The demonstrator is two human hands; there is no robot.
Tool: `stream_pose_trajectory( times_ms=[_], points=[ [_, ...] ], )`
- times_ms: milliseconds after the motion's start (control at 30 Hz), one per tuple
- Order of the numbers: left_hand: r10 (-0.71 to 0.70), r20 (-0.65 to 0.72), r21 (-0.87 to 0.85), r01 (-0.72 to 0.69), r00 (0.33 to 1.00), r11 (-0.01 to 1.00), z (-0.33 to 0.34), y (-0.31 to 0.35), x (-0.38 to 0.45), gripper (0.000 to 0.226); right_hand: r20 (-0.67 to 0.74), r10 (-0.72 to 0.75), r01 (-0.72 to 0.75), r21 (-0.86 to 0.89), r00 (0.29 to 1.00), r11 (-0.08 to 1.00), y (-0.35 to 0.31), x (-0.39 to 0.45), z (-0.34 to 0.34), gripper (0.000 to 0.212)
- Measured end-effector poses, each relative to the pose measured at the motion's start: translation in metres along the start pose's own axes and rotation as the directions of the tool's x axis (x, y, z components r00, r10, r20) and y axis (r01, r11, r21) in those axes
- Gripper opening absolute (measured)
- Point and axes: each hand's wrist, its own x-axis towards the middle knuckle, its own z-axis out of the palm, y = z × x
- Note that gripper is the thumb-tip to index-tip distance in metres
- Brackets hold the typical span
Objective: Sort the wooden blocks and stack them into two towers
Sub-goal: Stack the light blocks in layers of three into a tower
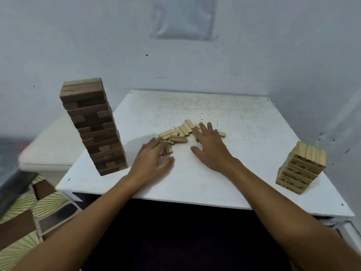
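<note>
Hands are lying flat and unclenched, grasping nothing: the left hand [151, 156] is touching the near end of the loose pale blocks [182, 132] at mid-bench, the right hand [210, 145] is covering their right side. Dark tower [93, 127] is standing close to the white bench's [205, 184] left edge and the short pale tower [301, 168] is sitting near its right edge, leaving bare surface between them.

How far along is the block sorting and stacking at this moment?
Done: the dark tower stands tall at the table's left, with no dark blocks loose. Partly done: the light tower at the right is short. In hand: the left hand and right hand lie spread on the loose light blocks mid-table. Left: stacking those on the light tower.
</note>
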Motion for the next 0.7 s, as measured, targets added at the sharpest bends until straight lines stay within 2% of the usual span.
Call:
stream_pose_trajectory(
  times_ms=[100, 233, 367, 433, 567, 700],
  points=[
    [0.029, -0.063, -0.029, -0.031, 0.998, 0.999, 0.000, 0.005, -0.001, 0.043, 0.003, -0.042, 0.042, -0.066, 0.999, 0.997, -0.004, 0.007, 0.011, 0.060],
    [0.021, -0.101, -0.032, -0.024, 0.995, 0.999, 0.002, 0.002, 0.000, 0.040, 0.001, -0.066, 0.065, -0.146, 0.998, 0.987, -0.005, 0.010, 0.018, 0.057],
    [0.051, -0.156, -0.040, -0.058, 0.986, 0.998, 0.005, 0.001, -0.002, 0.019, -0.015, -0.111, 0.107, -0.175, 0.994, 0.979, -0.011, 0.012, 0.018, 0.052],
    [0.045, -0.157, -0.069, -0.056, 0.987, 0.996, 0.004, -0.002, -0.003, 0.022, -0.035, -0.129, 0.120, -0.183, 0.991, 0.976, -0.015, 0.012, 0.020, 0.045],
    [0.025, -0.131, -0.147, -0.044, 0.991, 0.988, 0.001, -0.003, -0.011, 0.034, -0.186, -0.162, 0.136, -0.142, 0.969, 0.980, -0.019, 0.002, 0.024, 0.024],
    [0.042, -0.123, -0.166, -0.062, 0.992, 0.984, 0.001, -0.001, -0.022, 0.055, -0.221, -0.130, 0.103, -0.132, 0.967, 0.986, -0.025, -0.021, 0.020, 0.028]
  ],
)
